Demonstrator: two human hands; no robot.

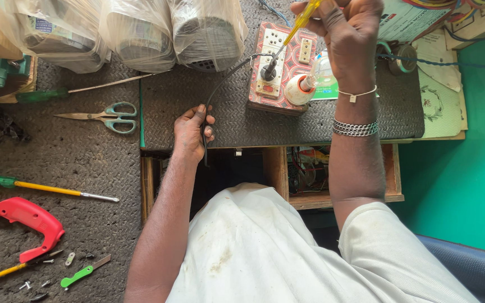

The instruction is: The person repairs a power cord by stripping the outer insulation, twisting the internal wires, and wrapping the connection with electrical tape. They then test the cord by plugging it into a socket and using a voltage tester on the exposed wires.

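Note:
My left hand (193, 130) grips a black cable (220, 84) near the front edge of the dark rubber-matted table. The cable arcs up to a black plug (269, 71) seated in a red-and-white switch board (280, 62). My right hand (348, 33), with bracelets on the wrist, holds a yellow-handled tester screwdriver (301, 21) whose tip points down at the plug. A clear bulb in a white holder (305, 85) sits on the board's right end.
Scissors (103, 116), a green-handled screwdriver (57, 92) and a yellow-shafted one (40, 187) lie at the left. A red handle piece (26, 221) and small screws sit at the lower left. Plastic-wrapped motors (141, 31) stand at the back.

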